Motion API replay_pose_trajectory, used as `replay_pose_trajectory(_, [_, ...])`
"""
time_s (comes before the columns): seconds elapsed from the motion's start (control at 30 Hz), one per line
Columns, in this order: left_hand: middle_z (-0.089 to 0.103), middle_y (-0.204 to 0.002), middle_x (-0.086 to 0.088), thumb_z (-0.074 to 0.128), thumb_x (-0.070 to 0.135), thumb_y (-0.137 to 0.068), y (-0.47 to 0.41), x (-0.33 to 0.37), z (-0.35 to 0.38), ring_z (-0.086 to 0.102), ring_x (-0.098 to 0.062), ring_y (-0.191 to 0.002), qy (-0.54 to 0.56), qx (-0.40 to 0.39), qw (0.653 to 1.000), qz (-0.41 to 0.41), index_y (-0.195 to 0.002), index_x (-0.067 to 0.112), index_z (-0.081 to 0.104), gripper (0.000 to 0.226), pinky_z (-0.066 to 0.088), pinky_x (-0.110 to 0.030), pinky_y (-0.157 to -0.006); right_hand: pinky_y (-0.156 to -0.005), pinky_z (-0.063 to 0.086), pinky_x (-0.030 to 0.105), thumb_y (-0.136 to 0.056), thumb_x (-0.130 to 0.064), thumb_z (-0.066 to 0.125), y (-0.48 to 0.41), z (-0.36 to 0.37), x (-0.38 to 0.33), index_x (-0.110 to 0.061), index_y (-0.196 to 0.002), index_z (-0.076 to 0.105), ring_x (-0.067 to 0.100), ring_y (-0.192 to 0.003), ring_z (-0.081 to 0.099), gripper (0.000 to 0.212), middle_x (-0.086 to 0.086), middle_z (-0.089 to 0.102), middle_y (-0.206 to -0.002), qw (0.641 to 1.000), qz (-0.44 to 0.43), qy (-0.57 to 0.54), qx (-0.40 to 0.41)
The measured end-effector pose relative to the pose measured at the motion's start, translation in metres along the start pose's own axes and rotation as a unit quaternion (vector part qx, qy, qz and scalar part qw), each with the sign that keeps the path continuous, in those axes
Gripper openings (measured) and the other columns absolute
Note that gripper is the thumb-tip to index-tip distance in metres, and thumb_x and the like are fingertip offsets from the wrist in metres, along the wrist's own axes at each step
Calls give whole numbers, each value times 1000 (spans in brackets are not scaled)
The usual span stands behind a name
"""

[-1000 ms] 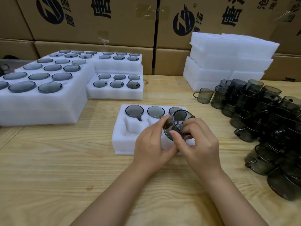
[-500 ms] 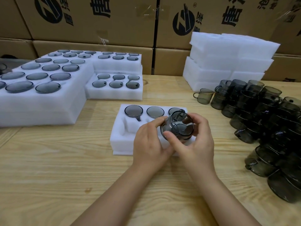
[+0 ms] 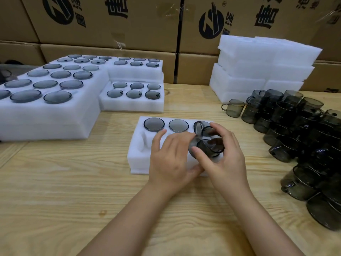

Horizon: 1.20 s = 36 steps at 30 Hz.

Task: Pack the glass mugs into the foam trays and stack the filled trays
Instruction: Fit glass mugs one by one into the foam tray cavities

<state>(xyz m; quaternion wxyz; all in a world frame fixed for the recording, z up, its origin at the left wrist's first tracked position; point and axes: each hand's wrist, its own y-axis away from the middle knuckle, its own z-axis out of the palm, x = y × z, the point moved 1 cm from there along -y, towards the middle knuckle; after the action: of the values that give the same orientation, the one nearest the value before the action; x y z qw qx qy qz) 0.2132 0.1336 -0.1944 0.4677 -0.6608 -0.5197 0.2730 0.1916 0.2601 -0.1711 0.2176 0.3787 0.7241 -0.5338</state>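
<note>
In mid-frame the right hand (image 3: 227,157) grasps a tilted glass mug (image 3: 208,143) over the front right corner of the foam tray (image 3: 137,159), whose back row is full. The left hand (image 3: 171,157) lies flat and relaxed on the tray; it possibly touches the mug. Bare table (image 3: 64,191) opens at lower left. Loose mugs (image 3: 295,130) crowd the right edge, filled trays (image 3: 55,111) sit upper left, and spare foam (image 3: 258,71) and cartons (image 3: 129,24) lie behind.

— Anything readable here?
— Only on the boxes (image 3: 147,24) at the back: a big black "唐" (image 3: 266,15) beside a round logo (image 3: 211,24) with a small ®. Smaller characters are cut off or blurred.
</note>
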Motion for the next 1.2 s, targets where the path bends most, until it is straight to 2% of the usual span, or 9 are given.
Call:
replay_pose_trajectory(0.13, [70, -104, -6, 51, 53, -83, -4, -17, -15, 68, -23, -91, -50, -23, 998, 9, -108, 3, 68, 59, 36, -53, -101, -90, 38, 9, -71, -33, 74, -3, -3, 1, -41, -119, 46, -7, -106, 51, 56, -21, 53, -114, 1000, 22, -18, 6])
replay_pose_trajectory(0.27, [66, -102, 1, 49, 34, -84, -12, -48, -33, 60, -17, -96, 36, 16, 987, -158, -105, 6, 65, 38, 34, -47, -102, -95, 43, 22, -73, -35, 73, -3, -4, 1, -48, -119, 45, -1, -110, 52, 56, -18, 53, -116, 999, 39, -28, -12])
replay_pose_trajectory(0.33, [61, -107, 6, 56, 26, -84, -17, -70, -38, 56, -10, -102, 226, 20, 917, -328, -109, 13, 62, 29, 41, -36, -99, -95, 43, 21, -73, -35, 72, -3, -4, 2, -46, -121, 45, -2, -111, 51, 57, -17, 52, -116, 999, 37, -29, -23])
replay_pose_trajectory(0.43, [52, -126, 7, 56, 7, -89, -13, -96, -39, 58, 6, -102, 462, -21, 738, -491, -123, 20, 55, 37, 49, -18, -84, -94, 42, 18, -72, -37, 69, -1, -1, 1, -43, -124, 46, -1, -113, 51, 58, -17, 51, -117, 998, 33, -40, -39])
replay_pose_trajectory(0.53, [44, -140, 5, 67, 4, -67, 3, -105, -35, 52, -5, -121, 509, -86, 676, -527, -137, 26, 43, 77, 47, -23, -86, -91, 39, 10, -74, -33, 73, 0, 4, -2, -44, -124, 45, -5, -112, 49, 59, -18, 50, -119, 997, 21, -41, -56])
replay_pose_trajectory(0.7, [59, -127, 15, 58, -1, -56, 5, -104, -31, 55, -13, -122, 524, -117, 687, -490, -136, 29, 48, 86, 49, -28, -90, -84, 37, 2, -79, -29, 72, -15, 16, -6, -34, -133, 46, -12, -104, 48, 60, -25, 45, -120, 993, 34, -23, -108])
replay_pose_trajectory(0.87, [56, -134, 5, 57, -1, -56, 5, -104, -33, 58, -10, -117, 520, -136, 691, -483, -135, 26, 50, 84, 51, -22, -83, -85, 29, -2, -81, -35, 69, -31, 28, -11, -28, -140, 42, -7, -107, 43, 65, -24, 41, -120, 976, 26, 81, -202])
replay_pose_trajectory(1.0, [55, -134, 4, 57, 0, -57, 5, -106, -33, 55, -15, -121, 521, -155, 690, -478, -129, 30, 54, 78, 49, -27, -89, -92, 31, 15, -80, -41, 69, -40, 27, -13, -27, -138, 44, 5, -119, 39, 65, -15, 46, -121, 962, 8, 148, -230])
replay_pose_trajectory(1.2, [63, -121, 12, 57, -1, -57, 6, -109, -31, 62, -7, -107, 528, -160, 685, -475, -124, 32, 57, 75, 53, -20, -77, -93, 41, 33, -81, -46, 66, -34, 30, -16, -24, -138, 42, 14, -116, 42, 66, -6, 48, -120, 942, 23, 224, -248])
